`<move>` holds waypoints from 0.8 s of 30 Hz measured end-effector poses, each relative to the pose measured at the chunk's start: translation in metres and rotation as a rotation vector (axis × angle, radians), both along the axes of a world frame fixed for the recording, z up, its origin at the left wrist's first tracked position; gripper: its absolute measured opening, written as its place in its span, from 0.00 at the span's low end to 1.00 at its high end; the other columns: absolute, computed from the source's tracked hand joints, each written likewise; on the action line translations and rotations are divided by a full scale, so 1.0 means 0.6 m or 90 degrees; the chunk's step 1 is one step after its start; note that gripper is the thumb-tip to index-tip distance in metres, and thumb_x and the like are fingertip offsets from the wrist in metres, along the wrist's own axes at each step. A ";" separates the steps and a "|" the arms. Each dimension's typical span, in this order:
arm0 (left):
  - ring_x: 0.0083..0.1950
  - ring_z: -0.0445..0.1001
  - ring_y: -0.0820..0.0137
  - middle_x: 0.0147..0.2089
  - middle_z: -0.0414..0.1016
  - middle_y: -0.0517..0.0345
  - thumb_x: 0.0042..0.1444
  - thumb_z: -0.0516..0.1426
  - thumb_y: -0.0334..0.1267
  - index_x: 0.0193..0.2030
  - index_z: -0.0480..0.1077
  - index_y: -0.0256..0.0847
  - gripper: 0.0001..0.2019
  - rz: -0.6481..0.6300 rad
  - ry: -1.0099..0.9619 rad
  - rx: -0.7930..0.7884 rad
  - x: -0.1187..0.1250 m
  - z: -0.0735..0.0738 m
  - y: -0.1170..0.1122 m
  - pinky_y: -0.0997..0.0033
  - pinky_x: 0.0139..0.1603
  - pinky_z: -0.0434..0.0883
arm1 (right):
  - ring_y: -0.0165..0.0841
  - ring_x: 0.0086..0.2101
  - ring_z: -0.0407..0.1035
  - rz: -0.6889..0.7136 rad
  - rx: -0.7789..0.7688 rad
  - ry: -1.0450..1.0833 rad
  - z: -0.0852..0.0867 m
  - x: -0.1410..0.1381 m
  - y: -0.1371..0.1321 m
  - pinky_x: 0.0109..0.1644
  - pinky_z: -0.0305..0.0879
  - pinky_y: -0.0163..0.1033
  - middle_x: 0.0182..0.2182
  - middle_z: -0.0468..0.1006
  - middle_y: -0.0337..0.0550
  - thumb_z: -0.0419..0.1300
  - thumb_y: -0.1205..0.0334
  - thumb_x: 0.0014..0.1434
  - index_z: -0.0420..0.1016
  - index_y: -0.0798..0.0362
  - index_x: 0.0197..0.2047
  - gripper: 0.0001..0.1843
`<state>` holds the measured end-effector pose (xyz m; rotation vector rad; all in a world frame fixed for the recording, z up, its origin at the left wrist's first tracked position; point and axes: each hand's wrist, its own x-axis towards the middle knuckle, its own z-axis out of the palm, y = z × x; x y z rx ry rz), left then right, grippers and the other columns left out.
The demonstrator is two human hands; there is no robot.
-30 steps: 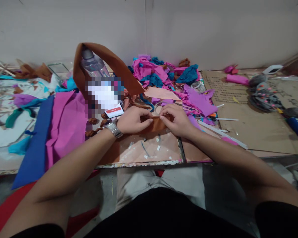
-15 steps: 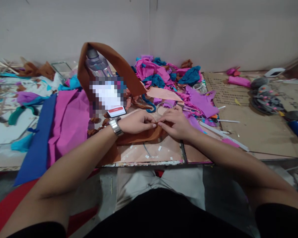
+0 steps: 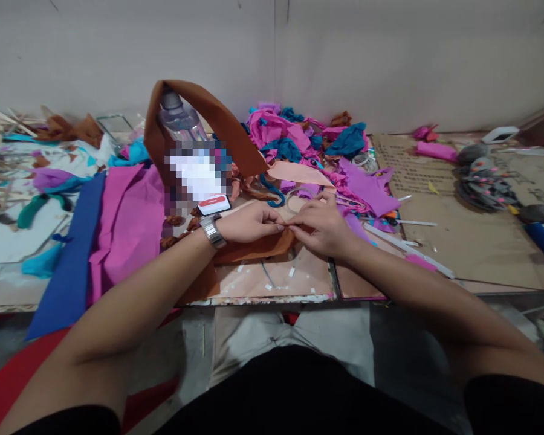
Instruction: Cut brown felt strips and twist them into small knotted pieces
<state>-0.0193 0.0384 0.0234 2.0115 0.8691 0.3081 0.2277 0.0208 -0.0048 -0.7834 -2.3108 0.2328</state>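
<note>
In the head view, a piece of brown paper (image 3: 258, 249) is held at the centre of the frame, just above the near edge of the table (image 3: 299, 281). Its upper edge is pinched between thumb and fingers by the left hand (image 3: 251, 222) and, just beside it, by the right hand (image 3: 316, 225); the two sets of fingertips are brought together, nearly touching. A metal watch (image 3: 213, 231) is worn on the left wrist. Left of centre, a phone (image 3: 214, 203) is seen, partly blurred, and behind it a clear bottle (image 3: 181, 121) is arched over by a brown strip (image 3: 222, 121). Pink paper (image 3: 127, 223) and a blue sheet (image 3: 68, 266) are laid at the left. Crumpled scraps (image 3: 281, 130) are heaped at upper centre, with a clear ring (image 3: 289, 202) placed in front. At the right, cardboard (image 3: 435, 229) is spread beneath white strips (image 3: 428, 257).
</note>
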 end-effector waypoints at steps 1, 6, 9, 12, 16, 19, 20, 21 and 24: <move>0.30 0.61 0.75 0.29 0.70 0.63 0.62 0.58 0.48 0.37 0.79 0.36 0.16 -0.001 -0.006 -0.012 0.000 0.001 0.000 0.75 0.33 0.59 | 0.39 0.39 0.76 0.000 0.006 -0.001 0.001 0.000 0.000 0.59 0.58 0.57 0.34 0.86 0.39 0.63 0.59 0.68 0.84 0.44 0.43 0.07; 0.31 0.62 0.76 0.29 0.71 0.63 0.61 0.58 0.44 0.38 0.78 0.35 0.14 0.002 -0.039 -0.066 0.002 0.005 -0.001 0.76 0.34 0.60 | 0.38 0.39 0.77 0.030 0.050 -0.011 0.005 0.001 -0.001 0.61 0.55 0.58 0.35 0.86 0.39 0.63 0.61 0.67 0.83 0.45 0.45 0.07; 0.32 0.65 0.75 0.32 0.74 0.62 0.59 0.58 0.42 0.41 0.79 0.36 0.13 0.005 -0.049 -0.076 0.000 0.006 0.000 0.75 0.35 0.62 | 0.38 0.38 0.77 0.035 0.053 -0.007 0.006 0.002 -0.001 0.60 0.56 0.57 0.35 0.86 0.39 0.63 0.62 0.66 0.83 0.45 0.46 0.08; 0.31 0.65 0.75 0.30 0.73 0.63 0.59 0.58 0.42 0.39 0.78 0.36 0.12 -0.006 -0.026 -0.045 -0.006 0.006 0.004 0.75 0.35 0.62 | 0.39 0.37 0.77 0.022 0.031 0.003 0.005 0.004 0.002 0.58 0.57 0.56 0.35 0.86 0.40 0.62 0.63 0.65 0.83 0.46 0.45 0.08; 0.30 0.63 0.74 0.28 0.69 0.63 0.62 0.56 0.46 0.34 0.75 0.37 0.14 0.006 0.035 0.013 -0.017 0.008 0.011 0.73 0.34 0.60 | 0.39 0.35 0.76 -0.049 0.018 0.023 0.009 0.009 0.009 0.54 0.59 0.53 0.35 0.87 0.41 0.62 0.64 0.63 0.82 0.48 0.42 0.07; 0.32 0.65 0.72 0.30 0.72 0.61 0.64 0.54 0.48 0.36 0.77 0.36 0.17 0.019 0.084 0.061 -0.025 0.019 0.014 0.71 0.37 0.62 | 0.38 0.32 0.76 -0.097 0.002 0.016 0.019 0.017 0.013 0.52 0.61 0.51 0.33 0.87 0.42 0.62 0.64 0.62 0.83 0.49 0.40 0.07; 0.32 0.66 0.72 0.31 0.73 0.60 0.64 0.53 0.48 0.38 0.78 0.36 0.18 0.020 0.108 0.079 -0.028 0.024 0.015 0.71 0.38 0.62 | 0.37 0.32 0.76 -0.106 -0.008 0.005 0.023 0.019 0.015 0.51 0.62 0.49 0.32 0.86 0.42 0.62 0.63 0.62 0.83 0.49 0.40 0.08; 0.33 0.67 0.71 0.32 0.74 0.60 0.64 0.53 0.48 0.41 0.78 0.36 0.18 0.017 0.133 0.094 -0.031 0.031 0.017 0.71 0.38 0.63 | 0.37 0.31 0.75 -0.111 -0.016 -0.004 0.028 0.022 0.015 0.49 0.63 0.48 0.31 0.86 0.42 0.62 0.63 0.62 0.84 0.50 0.40 0.08; 0.36 0.70 0.69 0.37 0.78 0.57 0.63 0.52 0.47 0.47 0.79 0.36 0.19 -0.009 0.195 0.123 -0.043 0.053 0.022 0.70 0.41 0.64 | 0.36 0.29 0.74 -0.118 -0.059 -0.007 0.039 0.029 0.018 0.40 0.63 0.41 0.28 0.83 0.41 0.61 0.64 0.60 0.84 0.51 0.39 0.09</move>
